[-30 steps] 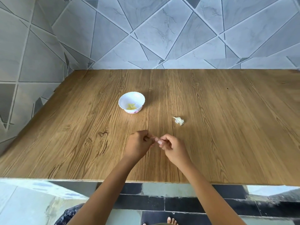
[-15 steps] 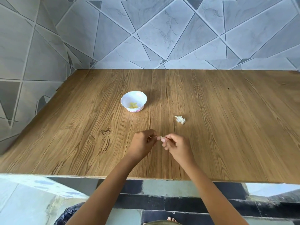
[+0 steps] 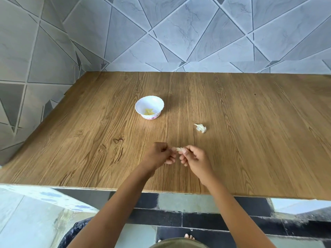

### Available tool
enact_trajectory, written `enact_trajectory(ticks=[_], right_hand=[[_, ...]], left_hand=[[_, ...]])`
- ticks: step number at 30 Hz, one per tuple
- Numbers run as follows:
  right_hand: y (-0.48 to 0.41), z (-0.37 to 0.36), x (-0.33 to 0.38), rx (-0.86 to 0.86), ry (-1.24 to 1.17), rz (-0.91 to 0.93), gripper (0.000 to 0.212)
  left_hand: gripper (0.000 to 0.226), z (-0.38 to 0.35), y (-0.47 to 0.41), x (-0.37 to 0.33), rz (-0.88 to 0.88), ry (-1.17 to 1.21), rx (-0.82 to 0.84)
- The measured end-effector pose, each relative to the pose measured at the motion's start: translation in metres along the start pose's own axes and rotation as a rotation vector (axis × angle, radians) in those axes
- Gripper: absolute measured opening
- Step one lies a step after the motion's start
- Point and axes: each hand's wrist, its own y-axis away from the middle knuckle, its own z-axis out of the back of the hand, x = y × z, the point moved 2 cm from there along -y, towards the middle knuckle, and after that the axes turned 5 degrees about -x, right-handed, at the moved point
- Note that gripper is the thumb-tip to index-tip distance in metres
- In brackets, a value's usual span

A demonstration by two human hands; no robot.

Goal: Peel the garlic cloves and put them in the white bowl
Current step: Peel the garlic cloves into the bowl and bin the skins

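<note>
Vs 1 s ago, left hand (image 3: 159, 154) & right hand (image 3: 194, 158) had drawn slightly apart, both still pinching the small pale garlic clove (image 3: 179, 149) btwn fingertips, so peeling was prob. ongoing, clove well short of the white scalloped plastic bowl (image 3: 154, 102).

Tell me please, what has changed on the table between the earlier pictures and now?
Almost nothing moved. The left hand and right hand still pinch the clove between them over the table. Their fingertips shifted slightly, so a bit more of the pale clove shows. Nothing was let go or picked up. The bowl and the garlic piece stayed in place.
</note>
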Motion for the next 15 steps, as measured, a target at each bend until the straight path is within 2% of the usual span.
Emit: enact_trajectory(ticks=[2,4,6,7,10,13,15], right_hand=[[-0.002,0.002,0.001,0.032,-0.008,-0.032,0.019],[-0.001,0.001,0.000,-0.058,0.247,0.136,0.019],[0.002,-0.006,-0.004,-0.180,0.522,0.265,0.016],[0.004,-0.009,-0.003,-0.227,0.580,0.255,0.015],[0.005,-0.014,0.001,-0.275,0.544,0.110,0.019],[0.004,-0.014,0.003,-0.269,0.419,-0.047,0.027],[0.003,-0.014,0.005,-0.280,0.376,-0.089,0.029]], left_hand=[[0.016,0.003,0.001,0.001,0.045,0.067,0.040],[0.015,0.002,0.000,0.002,0.057,0.081,0.019],[0.014,-0.001,0.000,0.005,-0.043,-0.066,-0.096],[0.015,-0.003,0.000,0.007,-0.144,-0.204,-0.178],[0.020,-0.009,0.004,0.009,-0.441,-0.490,-0.376],[0.027,-0.012,0.007,0.013,-0.608,-0.615,-0.452],[0.032,-0.014,0.008,0.015,-0.684,-0.674,-0.500]])
